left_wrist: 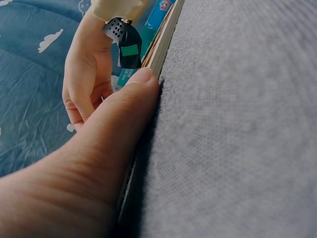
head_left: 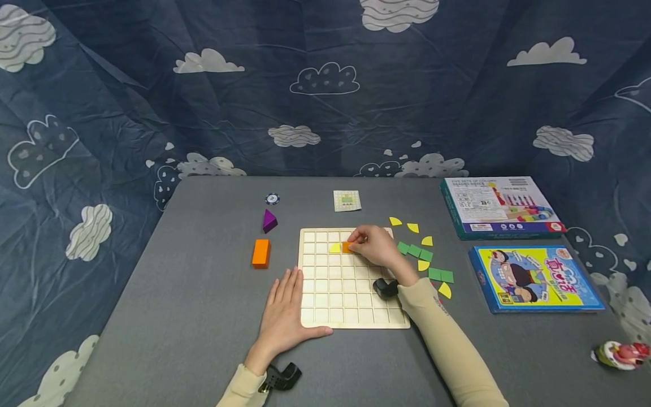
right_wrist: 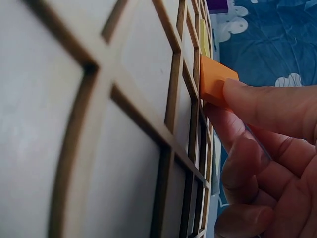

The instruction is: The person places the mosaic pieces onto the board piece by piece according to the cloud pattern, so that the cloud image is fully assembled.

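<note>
A square wooden grid board (head_left: 335, 324) lies on the grey table. My right hand (head_left: 375, 246) pinches a small orange square tile (right_wrist: 214, 79) between thumb and fingers, at a cell in the board's second row from the far side. Just left of that tile, a yellow quarter-round piece (head_left: 334, 247) sits in a cell. My left hand (head_left: 283, 308) lies flat at the board's near left corner, fingers straight along the left side and thumb (left_wrist: 141, 82) against the near edge.
Right of the board lie several green square tiles (head_left: 414, 250) and yellow quarter-round pieces (head_left: 445, 290). Beyond it is a small pattern card (head_left: 347, 200). An orange block (head_left: 261, 254), a purple prism (head_left: 269, 221) and a chip (head_left: 272, 198) stand left; two boxes (head_left: 539, 280) and a figurine (head_left: 621, 355) right.
</note>
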Tool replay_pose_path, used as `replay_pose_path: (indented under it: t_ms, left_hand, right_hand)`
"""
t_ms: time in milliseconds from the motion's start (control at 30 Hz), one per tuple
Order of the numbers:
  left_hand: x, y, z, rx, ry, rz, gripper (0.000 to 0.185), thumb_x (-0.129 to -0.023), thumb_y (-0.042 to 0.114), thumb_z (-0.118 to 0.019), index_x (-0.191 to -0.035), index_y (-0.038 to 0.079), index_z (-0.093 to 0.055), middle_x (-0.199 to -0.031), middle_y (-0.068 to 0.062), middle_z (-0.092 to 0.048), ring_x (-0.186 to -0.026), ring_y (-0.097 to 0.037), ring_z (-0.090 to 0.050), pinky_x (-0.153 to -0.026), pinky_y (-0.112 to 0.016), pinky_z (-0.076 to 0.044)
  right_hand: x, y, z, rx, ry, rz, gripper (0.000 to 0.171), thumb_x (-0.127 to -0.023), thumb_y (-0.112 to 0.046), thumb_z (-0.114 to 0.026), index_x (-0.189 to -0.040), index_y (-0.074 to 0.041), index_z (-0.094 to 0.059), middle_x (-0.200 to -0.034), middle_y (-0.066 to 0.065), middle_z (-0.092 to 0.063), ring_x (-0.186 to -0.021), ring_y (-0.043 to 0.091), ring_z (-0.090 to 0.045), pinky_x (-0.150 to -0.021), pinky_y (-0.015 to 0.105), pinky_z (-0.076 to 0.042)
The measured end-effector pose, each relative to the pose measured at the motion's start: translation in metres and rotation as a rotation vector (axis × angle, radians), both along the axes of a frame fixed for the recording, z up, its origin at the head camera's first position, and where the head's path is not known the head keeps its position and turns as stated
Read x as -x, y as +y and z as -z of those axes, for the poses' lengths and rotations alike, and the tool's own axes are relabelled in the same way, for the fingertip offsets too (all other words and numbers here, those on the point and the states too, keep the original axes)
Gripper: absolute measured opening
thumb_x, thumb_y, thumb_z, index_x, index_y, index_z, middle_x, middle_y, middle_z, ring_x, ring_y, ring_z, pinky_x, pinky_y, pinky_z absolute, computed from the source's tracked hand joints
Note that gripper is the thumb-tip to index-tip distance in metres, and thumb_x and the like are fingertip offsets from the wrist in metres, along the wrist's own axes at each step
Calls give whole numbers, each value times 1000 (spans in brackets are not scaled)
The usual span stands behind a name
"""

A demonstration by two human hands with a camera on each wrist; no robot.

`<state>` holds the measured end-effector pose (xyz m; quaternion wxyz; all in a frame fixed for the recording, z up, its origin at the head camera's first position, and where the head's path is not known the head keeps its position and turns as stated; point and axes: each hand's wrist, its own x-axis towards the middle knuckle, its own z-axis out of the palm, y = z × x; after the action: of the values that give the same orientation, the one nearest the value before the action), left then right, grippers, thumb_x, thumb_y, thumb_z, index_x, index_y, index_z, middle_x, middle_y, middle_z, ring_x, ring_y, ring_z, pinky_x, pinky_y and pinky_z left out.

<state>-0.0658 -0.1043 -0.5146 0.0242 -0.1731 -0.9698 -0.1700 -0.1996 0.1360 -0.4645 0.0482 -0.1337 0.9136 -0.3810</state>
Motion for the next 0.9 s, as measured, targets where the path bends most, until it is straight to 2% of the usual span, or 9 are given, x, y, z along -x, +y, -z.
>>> replay_pose_path:
  t_ms: [233, 533, 900]
  left_hand:
    - [1, 0, 0, -4, 6, 3, 131, -62, 87, -52, -150, -2, -14, -156, -16, -14, -143, -27, -7, -113, -43, -3]
    - [1, 0, 0, -3, -3, 4, 131, -62, 87, -52, -150, -1, -13, -156, -15, -13, -143, -26, -5, -113, -41, -1]
    - [0, 0, 0, -1, -18, 0, 131, -62, 87, -52, -151, 0, -12, -156, -14, -12, -143, -24, -4, -113, -40, 0]
  right_hand:
    - [1, -3, -2, -65, -24, 28, 4, -83, -14, -73, -86, -11, -71, -78, -2, -64, -69, 18, -54, -64, 33, -40]
    - [1, -3, -1, -123, -21, 9, 7, -84, -15, -73, -90, -12, -74, -80, -2, -65, -74, 17, -57, -70, 36, -44]
    - [-1, -3, -1, -137, -18, 26, 9, -84, -17, -73, -91, -13, -76, -80, -3, -66, -74, 16, -57, -68, 34, -44]
